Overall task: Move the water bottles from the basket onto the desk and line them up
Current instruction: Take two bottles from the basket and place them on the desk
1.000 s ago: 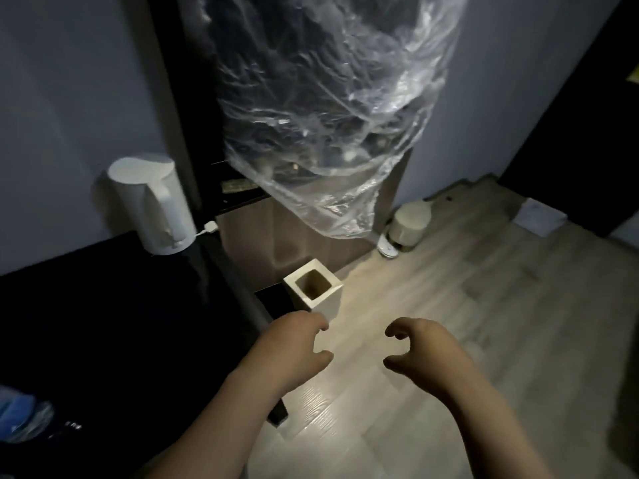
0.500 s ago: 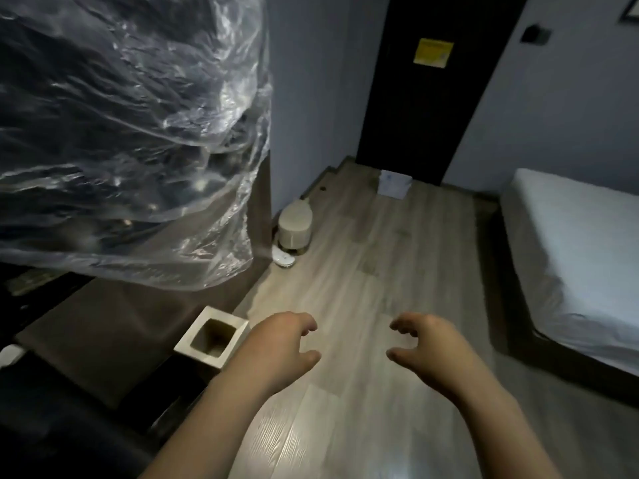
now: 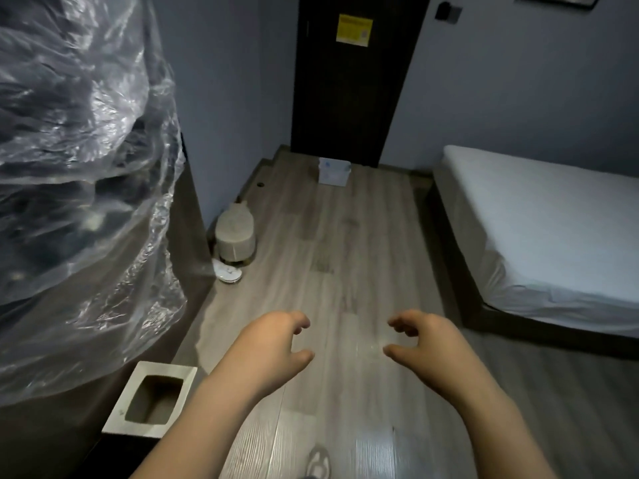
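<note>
Head view: left hand [image 3: 273,350], right hand [image 3: 432,344] empty, grip loosely spread; plastic-wrapped bulk [image 3: 79,174] indistinct.

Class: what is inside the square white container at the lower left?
The square white container shows only a dark, shadowed hollow; nothing visible inside. Its bottom is too dark to judge.
</note>
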{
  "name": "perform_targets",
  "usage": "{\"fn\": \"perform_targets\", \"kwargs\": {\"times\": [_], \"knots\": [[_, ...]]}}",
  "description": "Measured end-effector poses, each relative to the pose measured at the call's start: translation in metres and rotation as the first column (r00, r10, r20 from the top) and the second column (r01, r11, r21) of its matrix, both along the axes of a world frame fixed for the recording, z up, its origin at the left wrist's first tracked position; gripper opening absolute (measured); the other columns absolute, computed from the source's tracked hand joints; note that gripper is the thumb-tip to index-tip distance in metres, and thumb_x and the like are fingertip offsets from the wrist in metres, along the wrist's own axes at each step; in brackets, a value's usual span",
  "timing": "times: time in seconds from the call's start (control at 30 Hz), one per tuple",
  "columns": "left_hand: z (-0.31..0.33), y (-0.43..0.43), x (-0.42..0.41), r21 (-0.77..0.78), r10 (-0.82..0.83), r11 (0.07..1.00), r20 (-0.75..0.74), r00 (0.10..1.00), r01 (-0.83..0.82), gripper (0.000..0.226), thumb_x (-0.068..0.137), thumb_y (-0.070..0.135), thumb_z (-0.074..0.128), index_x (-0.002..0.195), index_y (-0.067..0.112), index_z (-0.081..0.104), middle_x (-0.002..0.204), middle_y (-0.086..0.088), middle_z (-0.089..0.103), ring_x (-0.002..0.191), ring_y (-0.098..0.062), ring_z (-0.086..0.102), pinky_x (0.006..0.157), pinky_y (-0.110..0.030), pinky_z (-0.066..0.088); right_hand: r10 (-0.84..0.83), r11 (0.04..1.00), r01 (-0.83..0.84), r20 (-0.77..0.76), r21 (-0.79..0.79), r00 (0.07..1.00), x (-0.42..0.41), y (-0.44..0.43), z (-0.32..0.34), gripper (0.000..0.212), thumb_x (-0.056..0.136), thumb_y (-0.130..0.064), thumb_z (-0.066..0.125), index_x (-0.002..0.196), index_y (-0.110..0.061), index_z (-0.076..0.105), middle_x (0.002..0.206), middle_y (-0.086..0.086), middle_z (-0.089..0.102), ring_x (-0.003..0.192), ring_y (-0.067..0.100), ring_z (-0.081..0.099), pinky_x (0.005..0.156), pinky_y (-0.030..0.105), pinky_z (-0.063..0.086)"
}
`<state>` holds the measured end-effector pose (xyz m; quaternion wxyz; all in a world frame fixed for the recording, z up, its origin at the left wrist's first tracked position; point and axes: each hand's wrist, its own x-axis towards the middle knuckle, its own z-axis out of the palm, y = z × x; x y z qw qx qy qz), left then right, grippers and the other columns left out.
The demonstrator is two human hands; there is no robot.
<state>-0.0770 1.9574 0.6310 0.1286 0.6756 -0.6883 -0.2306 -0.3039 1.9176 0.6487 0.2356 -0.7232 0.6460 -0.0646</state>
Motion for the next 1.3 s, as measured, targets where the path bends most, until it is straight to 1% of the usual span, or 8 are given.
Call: {"fn": "perform_targets", "kwargs": {"times": [0.2, 0.33, 0.5, 0.7, 0.87, 1.07, 1.2, 1.3], "knots": [[-0.004, -0.093, -0.009, 0.004, -0.023, 1.000, 0.038, 0.999, 0.023, 0.046, 0.087, 0.038, 0.058, 0.131, 0.028, 0.050, 0.127, 0.011, 0.058, 0.117, -0.008, 0.052, 0.092, -0.023, 0.042, -0.029, 1.000, 0.029, 0.029, 0.004, 0.999, -0.008, -0.089, -0.011, 0.045, 0.081, -0.030, 0.071, 0.124, -0.025, 0.059, 0.121, -0.007, 0.061, 0.112, 0.009, 0.057, 0.088, 0.022, 0.046], [0.001, -0.161, -0.021, 0.019, -0.029, 0.999, 0.061, 0.998, 0.028, 0.046, 0.086, 0.038, 0.058, 0.130, 0.028, 0.051, 0.126, 0.010, 0.058, 0.117, -0.009, 0.053, 0.092, -0.023, 0.043, -0.042, 0.999, 0.041, 0.057, 0.008, 0.998, -0.019, -0.156, -0.009, 0.045, 0.082, -0.030, 0.070, 0.125, -0.026, 0.057, 0.123, -0.008, 0.060, 0.109, 0.008, 0.058, 0.082, 0.019, 0.046], [0.009, -0.236, -0.036, -0.015, -0.008, 1.000, 0.090, 0.996, 0.009, 0.047, 0.086, 0.041, 0.059, 0.131, 0.028, 0.050, 0.127, 0.011, 0.058, 0.117, -0.009, 0.052, 0.094, -0.023, 0.044, -0.001, 1.000, 0.001, 0.050, 0.008, 0.999, -0.029, -0.234, -0.005, 0.045, 0.082, -0.030, 0.068, 0.126, -0.028, 0.056, 0.124, -0.009, 0.059, 0.103, 0.006, 0.059, 0.077, 0.017, 0.046], [0.006, -0.314, -0.046, 0.009, -0.013, 1.000, 0.077, 0.997, 0.013, 0.046, 0.086, 0.039, 0.058, 0.130, 0.027, 0.051, 0.127, 0.011, 0.058, 0.117, -0.009, 0.053, 0.092, -0.023, 0.042, -0.001, 1.000, 0.000, 0.037, 0.021, 0.999, -0.037, -0.311, -0.007, 0.046, 0.083, -0.030, 0.069, 0.127, -0.029, 0.055, 0.124, -0.009, 0.059, 0.105, 0.007, 0.059, 0.084, 0.021, 0.049], [0.001, -0.393, -0.045, 0.027, -0.054, 0.998, 0.105, 0.993, 0.051, 0.046, 0.087, 0.040, 0.057, 0.130, 0.026, 0.051, 0.127, 0.009, 0.058, 0.117, -0.011, 0.053, 0.093, -0.023, 0.043, -0.008, 0.999, 0.007, 0.028, 0.036, 1.000, -0.037, -0.386, -0.015, 0.045, 0.084, -0.030, 0.068, 0.127, -0.028, 0.055, 0.124, -0.010, 0.059, 0.103, 0.006, 0.059, 0.080, 0.018, 0.048], [0.003, -0.510, -0.032, 0.011, -0.083, 0.997, 0.102, 0.991, 0.082, 0.043, 0.086, 0.038, 0.059, 0.126, 0.024, 0.054, 0.126, 0.005, 0.059, 0.117, -0.015, 0.053, 0.094, -0.026, 0.044, -0.023, 1.000, 0.023, -0.001, 0.010, 1.000, -0.022, -0.491, -0.011, 0.046, 0.083, -0.031, 0.069, 0.127, -0.028, 0.055, 0.124, -0.010, 0.059, 0.106, 0.007, 0.059, 0.087, 0.021, 0.050], [0.008, -0.588, -0.022, -0.004, -0.110, 0.994, 0.087, 0.990, 0.111, 0.046, 0.086, 0.037, 0.059, 0.129, 0.023, 0.053, 0.128, 0.004, 0.058, 0.119, -0.014, 0.052, 0.095, -0.022, 0.040, -0.040, 0.999, 0.040, -0.009, 0.024, 0.999, -0.015, -0.558, -0.006, 0.046, 0.083, -0.031, 0.069, 0.126, -0.028, 0.056, 0.125, -0.010, 0.060, 0.112, 0.005, 0.057, 0.094, 0.019, 0.047], [0.008, -0.640, -0.020, -0.016, -0.143, 0.989, 0.100, 0.985, 0.145, 0.045, 0.086, 0.037, 0.058, 0.128, 0.024, 0.052, 0.127, 0.004, 0.058, 0.118, -0.013, 0.052, 0.092, -0.021, 0.037, -0.054, 0.998, 0.055, -0.003, 0.042, 0.999, -0.010, -0.608, -0.008, 0.046, 0.083, -0.032, 0.068, 0.128, -0.028, 0.055, 0.127, -0.010, 0.059, 0.115, 0.006, 0.055, 0.097, 0.021, 0.045]]}}
